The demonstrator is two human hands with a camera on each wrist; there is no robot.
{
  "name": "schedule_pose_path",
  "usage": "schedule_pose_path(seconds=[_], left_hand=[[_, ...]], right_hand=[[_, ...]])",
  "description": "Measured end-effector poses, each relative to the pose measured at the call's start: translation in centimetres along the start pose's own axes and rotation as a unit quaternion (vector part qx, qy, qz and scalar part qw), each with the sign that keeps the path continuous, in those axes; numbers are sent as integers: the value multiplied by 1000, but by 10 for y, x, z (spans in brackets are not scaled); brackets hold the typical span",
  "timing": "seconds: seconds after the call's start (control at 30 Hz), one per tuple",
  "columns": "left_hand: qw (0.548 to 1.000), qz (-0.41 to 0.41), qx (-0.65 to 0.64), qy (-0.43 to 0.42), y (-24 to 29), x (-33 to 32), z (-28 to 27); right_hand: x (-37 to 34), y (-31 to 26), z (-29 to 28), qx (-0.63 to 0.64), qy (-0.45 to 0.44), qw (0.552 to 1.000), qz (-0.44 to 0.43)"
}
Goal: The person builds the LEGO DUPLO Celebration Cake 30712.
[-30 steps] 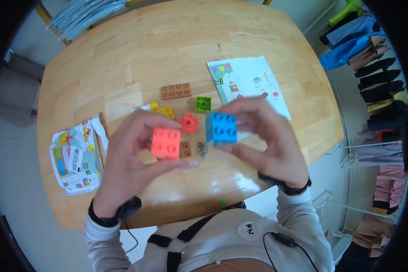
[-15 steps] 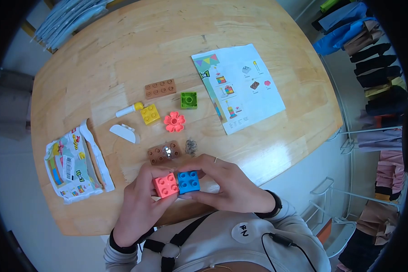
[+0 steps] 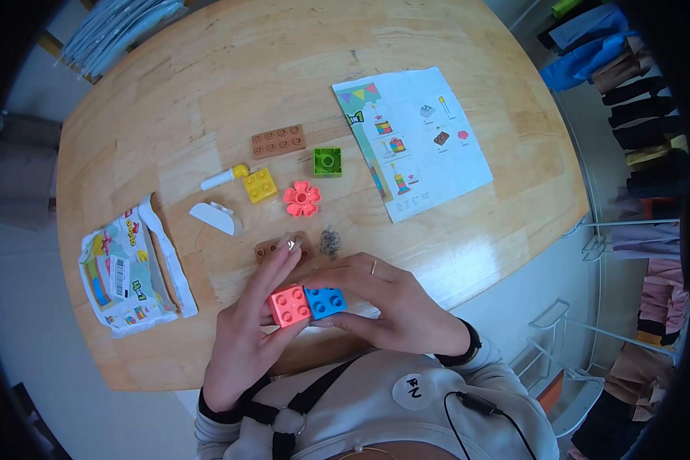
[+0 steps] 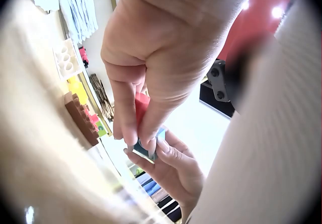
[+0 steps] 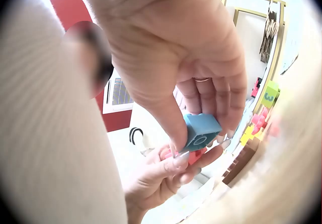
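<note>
Pink brick (image 3: 290, 306) and blue brick (image 3: 325, 302), side by side at the near side of the table (image 3: 406, 46), studs facing my head view. I see the left hand (image 3: 245, 333) pinching the pink brick, the right hand (image 3: 399, 310) gripping the blue brick; just beyond, a partly hidden brown brick (image 3: 266, 252) and, farther, a flower (image 3: 303, 199)

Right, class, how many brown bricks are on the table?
2: one brown brick beyond the yellow brick, another brown brick partly covered by the left hand. More may be hidden.
</note>
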State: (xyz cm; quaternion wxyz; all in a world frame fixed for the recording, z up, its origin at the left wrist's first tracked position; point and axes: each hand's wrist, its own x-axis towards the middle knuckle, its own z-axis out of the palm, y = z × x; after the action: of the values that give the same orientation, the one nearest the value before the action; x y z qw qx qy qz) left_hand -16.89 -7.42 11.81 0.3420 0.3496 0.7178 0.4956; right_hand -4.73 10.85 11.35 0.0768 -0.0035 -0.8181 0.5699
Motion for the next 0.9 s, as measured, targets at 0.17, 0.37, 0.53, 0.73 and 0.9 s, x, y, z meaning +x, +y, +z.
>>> schedule_pose_path(seconds=[0.17, 0.37, 0.53, 0.73, 0.9], left_hand=[[993, 30, 90, -68, 2, -4, -8], [991, 47, 97, -83, -3, -1, -3], [993, 63, 75, -72, -1, 0, -4], [991, 11, 102, -92, -8, -10, -1], [984, 55, 151, -79, -12, -12, 4]], right_hand=[[-1, -1, 6, 15, -10, 1000, -12], [-2, -7, 12, -29, -42, 999, -18], [0, -13, 14, -107, -41, 991, -70], [-4, -3, 22, -189, -62, 976, -86], [-6, -1, 24, -180, -61, 978, -83]])
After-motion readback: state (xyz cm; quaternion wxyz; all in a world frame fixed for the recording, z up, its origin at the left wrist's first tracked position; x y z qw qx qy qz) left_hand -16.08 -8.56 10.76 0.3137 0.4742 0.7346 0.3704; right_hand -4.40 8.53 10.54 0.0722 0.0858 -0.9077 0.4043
